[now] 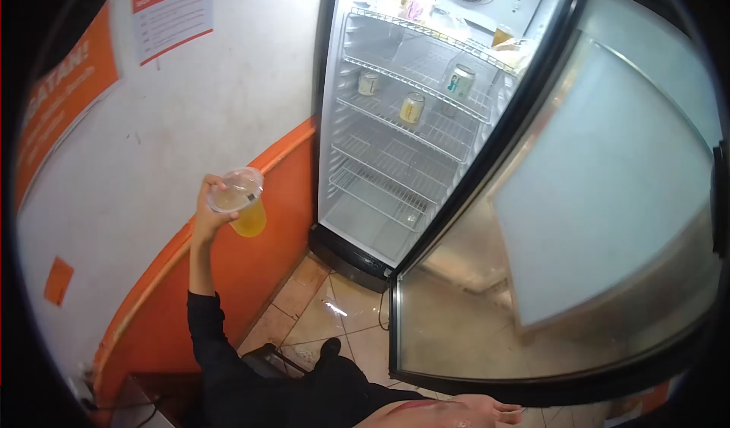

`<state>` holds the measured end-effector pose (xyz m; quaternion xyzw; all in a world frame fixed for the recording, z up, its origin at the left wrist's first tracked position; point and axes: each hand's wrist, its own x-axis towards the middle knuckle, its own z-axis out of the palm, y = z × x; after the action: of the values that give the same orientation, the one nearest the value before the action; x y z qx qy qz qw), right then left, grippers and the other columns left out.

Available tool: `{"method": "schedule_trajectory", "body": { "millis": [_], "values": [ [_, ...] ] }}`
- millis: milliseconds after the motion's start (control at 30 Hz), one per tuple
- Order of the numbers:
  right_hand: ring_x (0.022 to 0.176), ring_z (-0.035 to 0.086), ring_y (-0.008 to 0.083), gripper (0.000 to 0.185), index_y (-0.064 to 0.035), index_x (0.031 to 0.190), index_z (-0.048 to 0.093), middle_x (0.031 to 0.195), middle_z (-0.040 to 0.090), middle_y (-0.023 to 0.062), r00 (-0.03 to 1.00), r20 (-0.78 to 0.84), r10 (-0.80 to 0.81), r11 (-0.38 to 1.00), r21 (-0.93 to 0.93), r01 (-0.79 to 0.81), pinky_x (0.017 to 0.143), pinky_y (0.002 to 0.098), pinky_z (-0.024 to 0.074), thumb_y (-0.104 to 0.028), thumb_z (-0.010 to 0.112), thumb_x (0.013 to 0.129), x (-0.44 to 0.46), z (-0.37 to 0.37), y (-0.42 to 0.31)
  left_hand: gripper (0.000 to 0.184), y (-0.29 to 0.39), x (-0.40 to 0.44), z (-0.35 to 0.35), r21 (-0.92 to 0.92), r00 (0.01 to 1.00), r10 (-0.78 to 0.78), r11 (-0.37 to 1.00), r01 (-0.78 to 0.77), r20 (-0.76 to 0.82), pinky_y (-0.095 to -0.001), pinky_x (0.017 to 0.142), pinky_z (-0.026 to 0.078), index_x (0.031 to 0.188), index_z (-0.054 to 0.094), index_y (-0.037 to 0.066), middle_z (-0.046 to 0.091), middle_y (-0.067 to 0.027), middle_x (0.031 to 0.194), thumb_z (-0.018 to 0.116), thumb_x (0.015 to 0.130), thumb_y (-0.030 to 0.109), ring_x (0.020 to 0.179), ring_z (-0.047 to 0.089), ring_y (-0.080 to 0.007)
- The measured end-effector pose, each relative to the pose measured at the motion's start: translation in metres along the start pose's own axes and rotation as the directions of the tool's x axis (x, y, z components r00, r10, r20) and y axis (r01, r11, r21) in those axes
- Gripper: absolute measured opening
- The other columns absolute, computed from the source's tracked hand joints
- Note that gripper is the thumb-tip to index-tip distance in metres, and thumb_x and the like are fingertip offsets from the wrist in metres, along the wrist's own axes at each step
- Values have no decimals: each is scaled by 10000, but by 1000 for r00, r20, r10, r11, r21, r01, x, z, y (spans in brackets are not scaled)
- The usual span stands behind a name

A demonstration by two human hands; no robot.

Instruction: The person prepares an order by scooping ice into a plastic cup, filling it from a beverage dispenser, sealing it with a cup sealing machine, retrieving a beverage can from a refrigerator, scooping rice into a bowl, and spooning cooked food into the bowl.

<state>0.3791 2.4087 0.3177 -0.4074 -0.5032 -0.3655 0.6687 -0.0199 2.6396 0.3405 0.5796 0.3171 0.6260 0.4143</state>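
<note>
So I've got a clear plastic cup (245,209) in my left hand (205,206), thumb on the near side and fingers round the far side, up near the lid (242,185). That grip's closed on it. The cup's up in the air just beside the orange lower wall (274,223), left of the fridge (329,109) and well apart from the shelves. There's yellow drink (249,223) in the bottom part.

My right hand (487,410) is cut off at the bottom edge, so I honestly can't tell if it's holding anything.

Step-wise, I'd call this holding the cup up by the open fridge. The door (593,200) is swung out to my right, and there are 3 small can-like containers (411,109) on the wire shelves (437,137). Imo any move from here calls for a level wrist and a gentle squeeze, since thin plastic probably flexes and could pop the lid.

As for which way it points: lid up, base toward the floor, long axis pretty much upright. Maybe a slight lean, but the wide lens makes that hard to judge.
</note>
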Motion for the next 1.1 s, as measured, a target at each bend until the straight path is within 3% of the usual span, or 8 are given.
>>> {"method": "schedule_trajectory", "body": {
  "millis": [133, 233, 400, 467, 600, 833, 933, 1100],
  "values": [
    [867, 467, 315, 243, -11, 925, 457, 915, 485, 150, 925, 371, -79, 990, -77, 116, 787, 421, 358, -182, 407, 759, -29, 115, 30, 541, -15, 54, -39, 218, 998, 47, 975, -52, 29, -321, 852, 368, 841, 370, 119, 457, -108, 1074, 762, 469, 152, 1008, 429, -202],
    [901, 477, 271, 250, -11, 931, 514, 945, 513, 142, 740, 671, 49, 979, 115, -169, 806, 332, 363, -16, 546, 683, -21, 289, 78, 549, -35, 88, -67, 317, 996, 46, 946, -66, 71, -326, 867, 354, 840, 370, 116, 457, -111, 1077, 762, 456, 143, 1017, 425, -212],
    [1045, 352, 397, 497, -15, 1113, 384, 1152, 311, 276, 721, 660, 212, 971, -226, -78, 868, 402, 323, -126, 584, 672, -39, 521, 180, 601, -61, 112, -102, 299, 994, -101, 950, 86, 34, -333, 864, 358, 818, 364, 115, 456, -113, 1077, 793, 404, 188, 1013, 428, -216],
    [1065, 324, 418, 525, -12, 1075, 384, 1195, 231, 296, 670, 647, 363, 896, -440, -61, 879, 409, 315, -144, 628, 628, -49, 546, 200, 636, -65, 109, -108, 329, 980, 9, 941, -75, 199, -337, 827, 393, 801, 357, 120, 458, -130, 1056, 817, 383, 253, 985, 450, -224],
    [1017, 373, 422, 362, -13, 816, 404, 1175, 257, 280, 538, 584, 608, 791, -387, -474, 850, 390, 344, -104, 660, 577, -36, 553, 206, 681, -75, 108, -109, 78, 973, 124, 987, -142, 197, -321, 695, 472, 804, 351, 133, 447, -151, 1012, 816, 364, 365, 911, 498, -243],
    [936, 462, 337, 338, -35, 715, 388, 1117, 366, 228, 858, 504, 96, 990, 43, -136, 736, 352, 408, -92, 690, 574, -41, 508, 173, 679, -73, 106, -108, 60, 977, 104, 991, -117, 188, -310, 697, 468, 809, 339, 135, 452, -144, 1002, 804, 385, 389, 902, 496, -231],
    [1036, 375, 206, 494, -95, 882, 300, 1173, 309, 158, 864, 437, 250, 703, 532, -472, 818, 292, 378, -62, 706, 602, -23, 457, 135, 670, -62, 107, -99, 90, 987, 65, 993, -79, 148, -301, 717, 462, 812, 330, 132, 454, -126, 1003, 787, 412, 416, 899, 492, -219],
    [1046, 367, 233, 639, -158, 1003, 259, 1143, 307, 141, 896, 398, 196, 696, 587, -413, 867, 344, 352, -123, 730, 572, 39, 290, 65, 660, -52, 93, -100, 139, 981, -11, 990, -16, 195, -304, 756, 430, 855, 333, 118, 451, -97, 1013, 769, 459, 414, 932, 466, -202]
  ]
}}
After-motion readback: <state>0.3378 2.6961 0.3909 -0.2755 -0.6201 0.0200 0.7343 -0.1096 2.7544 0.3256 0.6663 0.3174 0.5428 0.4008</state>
